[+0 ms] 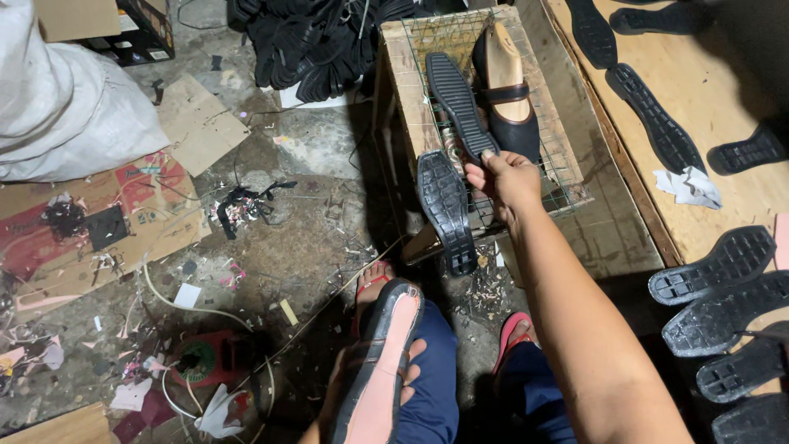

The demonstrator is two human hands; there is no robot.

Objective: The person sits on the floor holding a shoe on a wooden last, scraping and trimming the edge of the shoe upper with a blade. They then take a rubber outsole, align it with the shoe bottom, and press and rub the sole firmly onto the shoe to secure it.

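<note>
Our right hand is closed in a pinch on the heel end of a black ribbed outsole, thumb and fingers clamped at its near edge while the rest of the sole lies tread-up on the wire mesh top of a small wooden stand. Our left hand is closed around an upturned shoe resting on our lap, its black upper edging a pinkish bare bottom that faces us; the fingers wrap it from beneath.

Just beside the gripped outsole on the mesh, touching or nearly touching its right edge, stands a black strap shoe on a wooden last. A second black outsole leans against the front of the stand, just below and left of our right hand.

As we judge it, the work is midway for this pair: the shoe in our left hand has no sole on its bottom yet, and the outsole under our right hand is not yet lifted off the mesh, so the two are well apart.

On the plywood bench to the right lie more black outsoles, and a heap of them sits on the littered floor beyond.
</note>
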